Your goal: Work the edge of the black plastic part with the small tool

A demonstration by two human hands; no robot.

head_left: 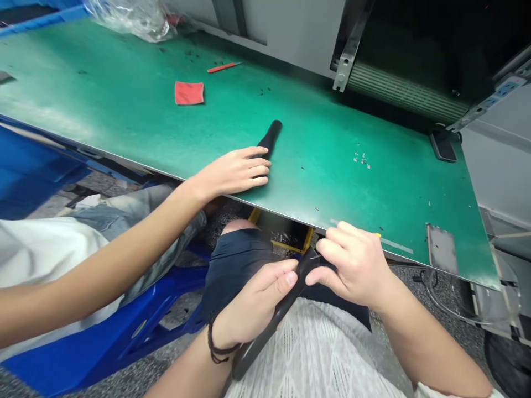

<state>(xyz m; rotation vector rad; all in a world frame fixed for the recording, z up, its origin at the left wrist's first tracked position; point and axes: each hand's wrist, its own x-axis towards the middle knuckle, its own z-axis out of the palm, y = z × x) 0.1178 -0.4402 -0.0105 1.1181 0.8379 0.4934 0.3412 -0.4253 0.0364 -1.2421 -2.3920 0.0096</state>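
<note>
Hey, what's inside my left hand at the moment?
A long black piece: its lower end shows below your left hand, and a stretch shows above, toward your right hand. The part against your palm is covered, so I can't see it.

The black piece (254, 352) you hold looks smooth, like plastic or rubber, with a soft sheen, while the other black part (274, 131) before you looks more matt. Your green tabletop (136, 121) is smooth and gives a blurred gloss under the matt red square (189, 93). Around you are a crinkled, shiny clear plastic bag (139, 19), a metal bracket (343, 73), a smooth blue plastic stool (99, 342) and your textured knit top (311, 354)
</note>
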